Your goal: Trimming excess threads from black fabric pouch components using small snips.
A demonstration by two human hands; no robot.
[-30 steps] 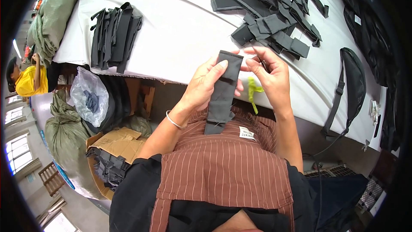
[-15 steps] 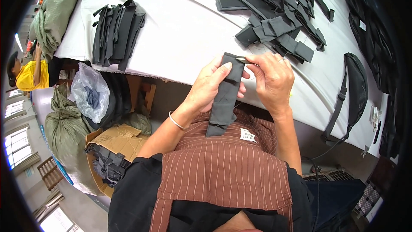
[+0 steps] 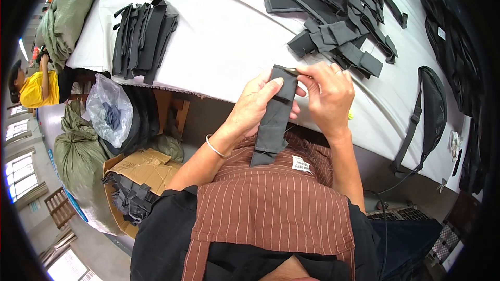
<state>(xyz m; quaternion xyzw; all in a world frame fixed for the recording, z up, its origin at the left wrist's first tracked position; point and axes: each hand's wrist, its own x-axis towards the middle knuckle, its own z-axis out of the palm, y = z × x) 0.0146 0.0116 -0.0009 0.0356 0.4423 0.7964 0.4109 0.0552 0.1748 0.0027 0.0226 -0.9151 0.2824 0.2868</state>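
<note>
A dark grey fabric strip (image 3: 274, 119) hangs down in front of my apron, its upper end over the table's near edge. My left hand (image 3: 257, 99) is closed round the upper part of the strip, thumb on top and fingertips showing past its right side. Between thumb and fingers of my right hand (image 3: 329, 93) is a small, thin metal tool (image 3: 292, 71), its tip at the strip's top right corner. Most of that tool is hidden in the fingers, so its exact kind does not show.
On the white-covered table (image 3: 219, 31) lie a neat row of dark strips (image 3: 143, 39), a loose heap of strips (image 3: 333, 21) and a black waist bag (image 3: 433, 109). A carton of dark pieces (image 3: 140, 169) and sacks (image 3: 78, 151) stand left. A person in yellow (image 3: 39, 89) is far left.
My right hand has shifted slightly left and turned a little, with the metal tool still at the strip's top corner. My left hand keeps its hold on the strip.
</note>
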